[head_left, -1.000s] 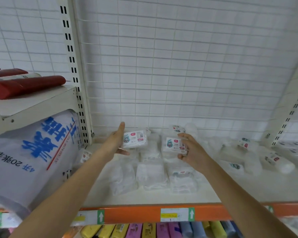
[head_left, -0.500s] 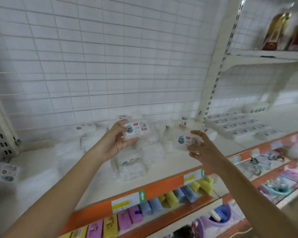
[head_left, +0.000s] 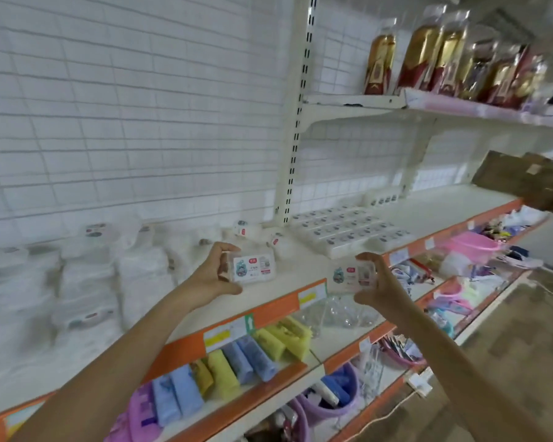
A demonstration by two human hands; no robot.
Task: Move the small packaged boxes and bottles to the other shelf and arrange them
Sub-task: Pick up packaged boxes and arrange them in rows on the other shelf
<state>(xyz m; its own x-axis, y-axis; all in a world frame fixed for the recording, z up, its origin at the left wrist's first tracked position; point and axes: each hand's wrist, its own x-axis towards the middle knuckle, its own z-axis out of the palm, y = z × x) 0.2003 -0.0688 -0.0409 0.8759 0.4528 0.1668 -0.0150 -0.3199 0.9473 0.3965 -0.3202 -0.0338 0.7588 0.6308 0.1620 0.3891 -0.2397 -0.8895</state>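
Boxes [head_left: 253, 265] pinched, one in each of the hands [head_left: 212, 273].

The white packs [head_left: 87, 282] piled on the left of the shelf are blurred, so their labels cannot be read. The print on the small box [head_left: 253, 265] is too small to be read. The brown cardboard box [head_left: 524, 181] is cut off by the right edge.

Both forearms bare to the frame edge, left hand [head_left: 212, 275] and right hand [head_left: 376, 286] ungloved, ringless
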